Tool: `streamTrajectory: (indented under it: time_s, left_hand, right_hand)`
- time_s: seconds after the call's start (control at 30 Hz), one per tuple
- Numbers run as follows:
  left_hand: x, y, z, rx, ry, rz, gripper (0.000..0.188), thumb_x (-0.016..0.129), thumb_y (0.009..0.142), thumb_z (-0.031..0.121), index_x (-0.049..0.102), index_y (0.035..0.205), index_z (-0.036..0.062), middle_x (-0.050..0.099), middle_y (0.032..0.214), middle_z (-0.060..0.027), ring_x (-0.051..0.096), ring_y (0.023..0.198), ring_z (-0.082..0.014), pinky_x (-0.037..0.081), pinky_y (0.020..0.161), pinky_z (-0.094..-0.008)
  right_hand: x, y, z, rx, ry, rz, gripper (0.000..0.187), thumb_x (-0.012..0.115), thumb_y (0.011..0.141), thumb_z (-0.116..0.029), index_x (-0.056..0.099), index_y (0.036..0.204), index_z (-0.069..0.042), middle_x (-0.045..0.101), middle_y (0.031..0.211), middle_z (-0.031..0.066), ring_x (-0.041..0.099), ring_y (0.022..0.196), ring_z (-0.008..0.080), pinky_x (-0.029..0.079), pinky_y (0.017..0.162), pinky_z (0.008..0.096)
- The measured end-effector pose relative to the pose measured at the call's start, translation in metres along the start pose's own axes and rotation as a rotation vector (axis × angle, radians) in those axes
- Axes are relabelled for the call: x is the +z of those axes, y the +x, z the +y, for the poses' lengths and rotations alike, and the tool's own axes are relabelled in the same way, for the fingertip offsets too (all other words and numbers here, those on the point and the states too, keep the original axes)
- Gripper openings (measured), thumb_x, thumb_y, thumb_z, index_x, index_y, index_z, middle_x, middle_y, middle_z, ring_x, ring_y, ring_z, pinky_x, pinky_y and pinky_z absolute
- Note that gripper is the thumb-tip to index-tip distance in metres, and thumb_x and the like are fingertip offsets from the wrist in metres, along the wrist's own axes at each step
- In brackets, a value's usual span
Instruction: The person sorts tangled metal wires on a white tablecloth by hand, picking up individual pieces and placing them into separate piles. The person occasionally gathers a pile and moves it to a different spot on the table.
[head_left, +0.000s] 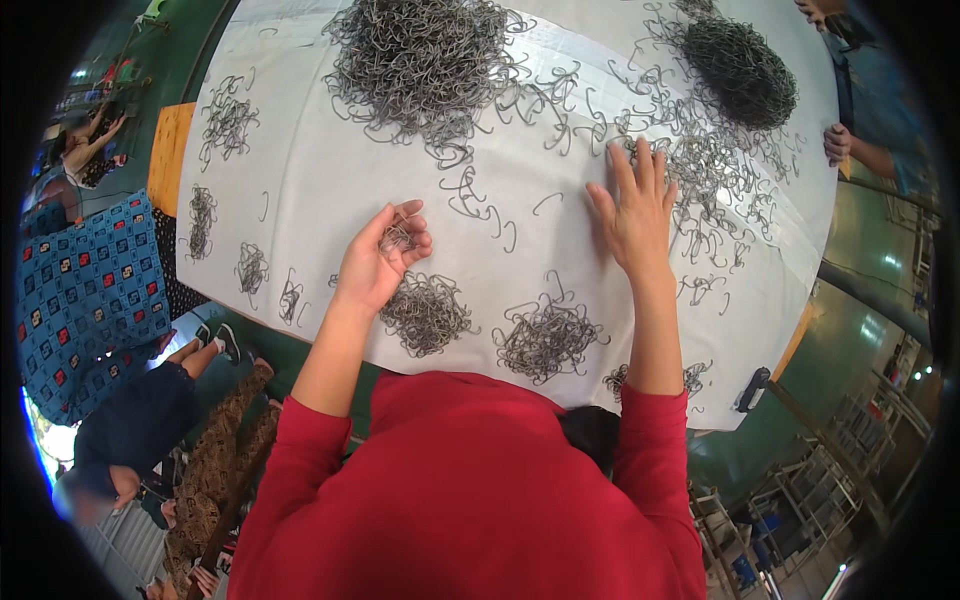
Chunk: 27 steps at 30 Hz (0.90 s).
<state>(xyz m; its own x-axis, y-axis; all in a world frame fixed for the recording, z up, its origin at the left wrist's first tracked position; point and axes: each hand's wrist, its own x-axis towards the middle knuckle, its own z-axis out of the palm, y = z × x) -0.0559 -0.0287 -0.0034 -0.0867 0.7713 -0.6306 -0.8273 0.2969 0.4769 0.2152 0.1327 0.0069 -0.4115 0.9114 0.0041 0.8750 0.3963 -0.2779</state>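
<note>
My left hand point(372, 262) is half curled, palm up, around a few small bent metal hooks point(398, 238). Just below it lies a small pile of grey hooks point(428, 316), with another pile point(548, 340) to its right. My right hand point(638, 220) is stretched palm down with fingers spread, its tips at the edge of loose scattered hooks point(712, 182); whether it presses on any is hidden. A large heap of hooks point(420, 65) rises at the far middle of the white-covered table point(560, 255).
A darker dense heap point(742, 78) stands at the far right, and several small piles point(228, 122) line the left side. A small black object point(752, 388) lies at the near right corner. Another person's hand point(838, 144) rests on the right edge. More people are at the left.
</note>
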Motion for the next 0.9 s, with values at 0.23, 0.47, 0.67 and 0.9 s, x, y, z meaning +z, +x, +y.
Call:
streamTrajectory:
  time_s: [0.23,0.47,0.67,0.9]
  left_hand:
    - [0.004,-0.002,0.002,-0.023,0.010,0.036,0.033,0.041,0.097,0.025,0.052,0.111,-0.0021,0.057,0.088,-0.0083,0.056,0.078,-0.0190,0.050,0.070,-0.0308]
    - [0.007,-0.001,0.004,-0.024,0.008,0.036,0.033,0.041,0.097,0.025,0.053,0.111,-0.0018,0.058,0.087,-0.0084,0.057,0.078,-0.0190,0.050,0.071,-0.0310]
    - [0.003,-0.002,0.002,-0.022,0.018,0.031,0.035,0.041,0.096,0.027,0.053,0.112,-0.0024,0.059,0.089,-0.0088,0.058,0.080,-0.0194,0.049,0.072,-0.0320]
    - [-0.001,0.000,0.001,-0.022,0.008,-0.013,0.036,0.041,0.096,0.027,0.052,0.113,-0.0025,0.060,0.090,-0.0093,0.058,0.081,-0.0197,0.049,0.074,-0.0328]
  right_hand:
    - [-0.009,-0.013,0.013,0.193,-0.088,0.026,0.058,0.054,0.086,-0.043,0.041,0.135,-0.015,0.026,0.146,0.0146,0.019,0.137,0.0345,0.011,0.106,0.0611]
    - [0.016,-0.008,-0.063,-0.126,-0.022,-0.036,0.056,0.055,0.086,-0.042,0.044,0.133,-0.014,0.036,0.140,0.0140,0.029,0.133,0.0297,0.016,0.104,0.0626]
    - [0.010,0.005,-0.060,-0.126,0.168,0.052,0.038,0.055,0.087,-0.025,0.051,0.122,-0.012,0.048,0.129,0.0090,0.039,0.127,0.0259,0.021,0.104,0.0591]
    - [0.011,0.041,-0.029,-0.081,-0.031,0.189,0.035,0.051,0.089,-0.019,0.051,0.123,-0.009,0.042,0.134,0.0110,0.032,0.131,0.0306,0.022,0.104,0.0586]
